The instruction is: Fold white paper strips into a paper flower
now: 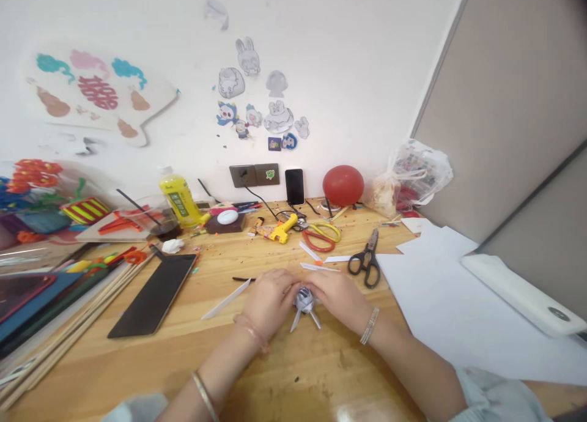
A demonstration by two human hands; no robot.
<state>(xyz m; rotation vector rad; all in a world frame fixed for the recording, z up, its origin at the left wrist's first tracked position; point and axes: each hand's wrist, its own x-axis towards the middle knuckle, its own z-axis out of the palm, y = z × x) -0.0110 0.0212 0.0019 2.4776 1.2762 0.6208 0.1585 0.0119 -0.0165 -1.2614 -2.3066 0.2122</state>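
Fingers of your left hand (269,299) and right hand (339,296) pinch the small papery piece (304,301), nearer you and left of the black scissors (367,260). It looks light and crushable; hold its upper edge gently, sparing the splayed strips (315,319).

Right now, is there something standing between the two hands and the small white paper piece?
Nothing visible: the left hand and right hand both hold the paper piece. The scissors lie beyond the right hand, not between.
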